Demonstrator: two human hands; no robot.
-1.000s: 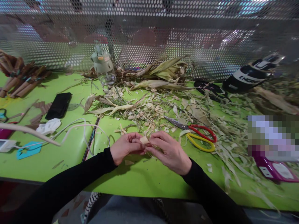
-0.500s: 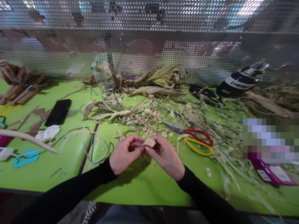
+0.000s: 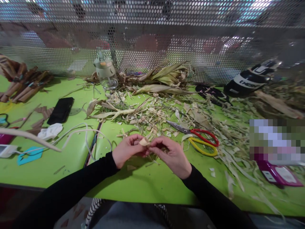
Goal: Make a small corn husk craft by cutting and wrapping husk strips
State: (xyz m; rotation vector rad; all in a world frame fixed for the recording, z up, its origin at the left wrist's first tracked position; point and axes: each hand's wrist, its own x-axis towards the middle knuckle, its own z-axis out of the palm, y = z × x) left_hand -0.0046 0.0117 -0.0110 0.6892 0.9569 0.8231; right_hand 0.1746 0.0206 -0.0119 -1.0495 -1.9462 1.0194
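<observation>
A small, pale tan piece of dried husk is curled between the fingertips of both hands, just above the near part of the green table. My left hand pinches it between thumb and fingers. At its right edge, the thumb and fingers of my right hand are closed together on it; the exact contact is partly hidden. Thin strands show under the fingertips. To the right of my hands lie scissors with one red and one yellow handle loop. Husk scraps are heaped just beyond the fingers.
A clear bottle stands by the perforated metal screen; a black bottle leans at right. Dried leaves lie along the back. At left are a phone, a white cable and brown bundles.
The husk piece has shifted left and turned, showing a more curled side. My right hand's fingers have drawn closer together at its edge. The camera view has moved slightly.
</observation>
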